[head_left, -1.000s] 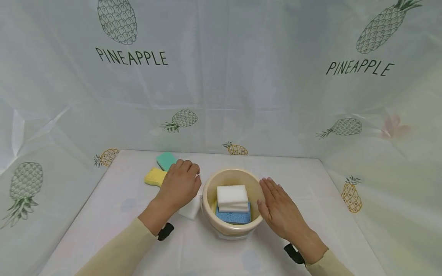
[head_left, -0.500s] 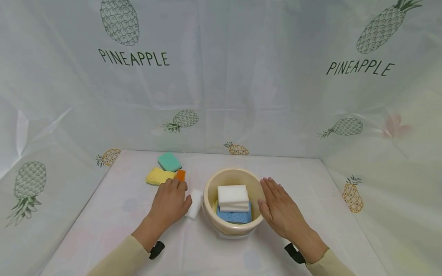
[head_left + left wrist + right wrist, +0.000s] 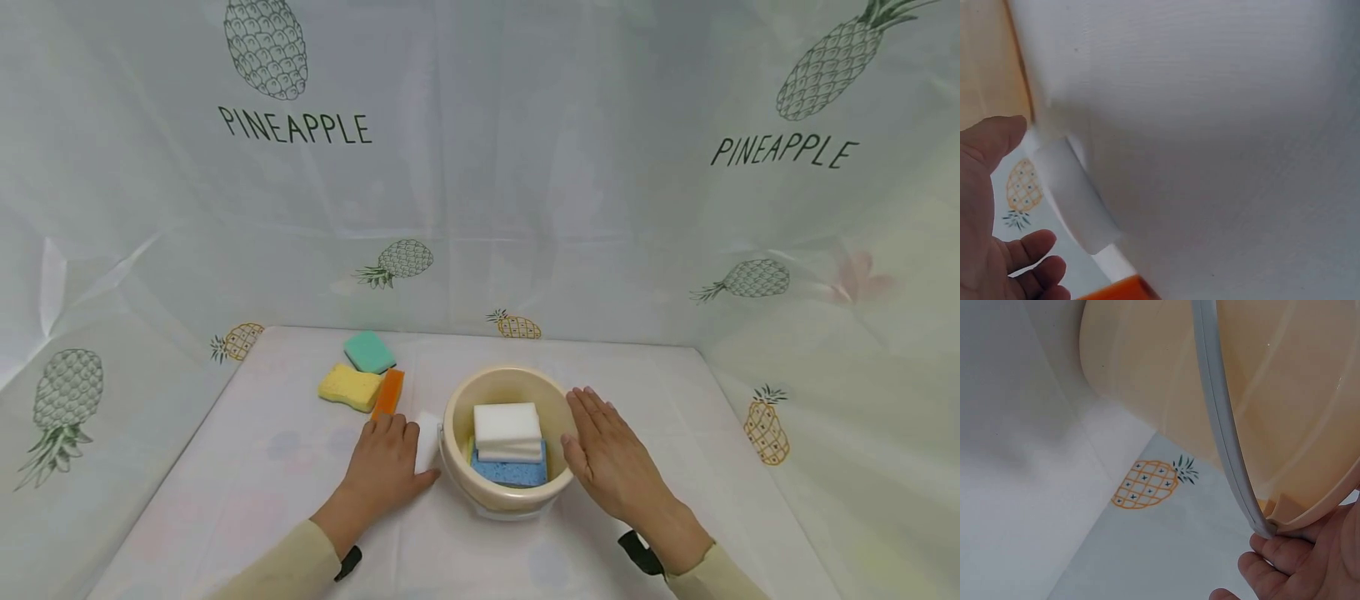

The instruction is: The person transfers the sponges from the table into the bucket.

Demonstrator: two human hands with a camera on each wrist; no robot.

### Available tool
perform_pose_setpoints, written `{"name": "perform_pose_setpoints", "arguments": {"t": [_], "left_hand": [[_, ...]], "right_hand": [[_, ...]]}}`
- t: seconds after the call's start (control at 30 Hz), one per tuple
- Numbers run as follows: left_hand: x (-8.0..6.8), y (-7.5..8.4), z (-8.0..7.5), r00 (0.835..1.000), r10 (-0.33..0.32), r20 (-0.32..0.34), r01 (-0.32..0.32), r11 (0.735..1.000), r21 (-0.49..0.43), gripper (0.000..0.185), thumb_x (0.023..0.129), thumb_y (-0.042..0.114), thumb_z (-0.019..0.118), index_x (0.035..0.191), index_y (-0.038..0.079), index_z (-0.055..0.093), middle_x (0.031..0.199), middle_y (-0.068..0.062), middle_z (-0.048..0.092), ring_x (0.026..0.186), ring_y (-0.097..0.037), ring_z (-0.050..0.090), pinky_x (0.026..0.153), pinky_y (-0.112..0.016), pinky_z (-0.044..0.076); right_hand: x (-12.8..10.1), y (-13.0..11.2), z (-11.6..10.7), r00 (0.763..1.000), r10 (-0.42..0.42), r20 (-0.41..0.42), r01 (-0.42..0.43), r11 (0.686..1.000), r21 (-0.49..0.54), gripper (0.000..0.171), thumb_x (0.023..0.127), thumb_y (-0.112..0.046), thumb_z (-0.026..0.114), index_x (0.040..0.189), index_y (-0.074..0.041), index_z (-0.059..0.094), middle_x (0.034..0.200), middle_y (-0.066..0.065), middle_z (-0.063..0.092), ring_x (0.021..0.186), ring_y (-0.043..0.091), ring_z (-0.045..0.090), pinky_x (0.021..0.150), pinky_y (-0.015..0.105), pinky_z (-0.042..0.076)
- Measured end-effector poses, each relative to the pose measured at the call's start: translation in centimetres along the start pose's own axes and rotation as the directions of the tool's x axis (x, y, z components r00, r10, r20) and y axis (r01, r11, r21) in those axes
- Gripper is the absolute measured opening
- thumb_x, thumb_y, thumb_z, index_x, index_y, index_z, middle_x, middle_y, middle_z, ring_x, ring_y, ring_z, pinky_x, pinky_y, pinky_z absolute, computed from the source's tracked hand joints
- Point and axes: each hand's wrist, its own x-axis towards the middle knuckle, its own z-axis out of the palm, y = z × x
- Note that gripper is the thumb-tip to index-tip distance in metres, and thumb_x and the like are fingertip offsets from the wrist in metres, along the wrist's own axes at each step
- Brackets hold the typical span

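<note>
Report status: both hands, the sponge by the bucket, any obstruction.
Left hand open beside white sponge. Right hand flat against bucket. Nothing blocking.

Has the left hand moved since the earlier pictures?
Yes. The left hand drew back toward the person, away from the yellow sponge, and now rests on the white sponge beside the bucket.

Between the hands, the bucket point(image 3: 504, 392) looks like smooth, glossy beige plastic. The white block point(image 3: 427, 440) by the left hand point(image 3: 386, 467) is matt foam. A smooth printed cloth covers the tabletop point(image 3: 262, 467).
</note>
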Motion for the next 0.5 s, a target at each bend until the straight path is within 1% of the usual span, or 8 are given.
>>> {"name": "perform_pose_setpoints", "arguments": {"t": [0.1, 0.27, 0.4, 0.5], "left_hand": [[-0.2, -0.1, 0.3, 1.000, -0.003, 0.003, 0.003, 1.000, 0.019, 0.066, 0.083, 0.063, 0.078, 0.101, 0.004, 0.056, 0.087, -0.007, 0.041, 0.090, -0.029, 0.042, 0.083, -0.043, 0.036], [-0.8, -0.5, 0.3, 0.999, -0.042, 0.032, 0.040, 0.997, 0.063, 0.061, 0.081, 0.055, 0.081, 0.102, 0.003, 0.057, 0.089, -0.009, 0.044, 0.090, -0.029, 0.042, 0.080, -0.043, 0.034], [-1.2, -0.8, 0.1, 0.998, -0.063, 0.011, 0.062, 0.994, 0.095, 0.059, 0.078, 0.051, 0.081, 0.097, 0.001, 0.056, 0.086, -0.010, 0.046, 0.088, -0.030, 0.042, 0.077, -0.043, 0.034], [-1.5, -0.8, 0.2, 0.997, -0.076, -0.014, 0.078, 0.990, 0.114, 0.064, 0.078, 0.057, 0.080, 0.096, -0.001, 0.057, 0.085, -0.011, 0.047, 0.088, -0.031, 0.043, 0.076, -0.043, 0.035]], "right_hand": [[0.0, 0.0, 0.0, 1.000, 0.004, 0.008, -0.004, 1.000, -0.002, 0.062, 0.109, -0.034, 0.048, 0.158, 0.005, 0.041, 0.164, 0.022, 0.043, 0.155, 0.038, 0.038, 0.124, 0.056, 0.031], [0.0, 0.0, 0.1, 1.000, 0.008, 0.014, -0.008, 1.000, -0.001, 0.062, 0.109, -0.034, 0.047, 0.158, 0.004, 0.040, 0.164, 0.021, 0.042, 0.156, 0.037, 0.037, 0.125, 0.055, 0.030], [0.0, 0.1, 0.1, 1.000, -0.007, -0.014, 0.007, 1.000, 0.001, 0.062, 0.109, -0.033, 0.048, 0.157, 0.005, 0.042, 0.163, 0.022, 0.044, 0.154, 0.038, 0.040, 0.123, 0.056, 0.033], [0.0, 0.1, 0.2, 1.000, -0.004, -0.009, 0.004, 1.000, 0.002, 0.062, 0.109, -0.033, 0.048, 0.158, 0.005, 0.041, 0.163, 0.021, 0.044, 0.154, 0.038, 0.039, 0.124, 0.056, 0.033]]}}
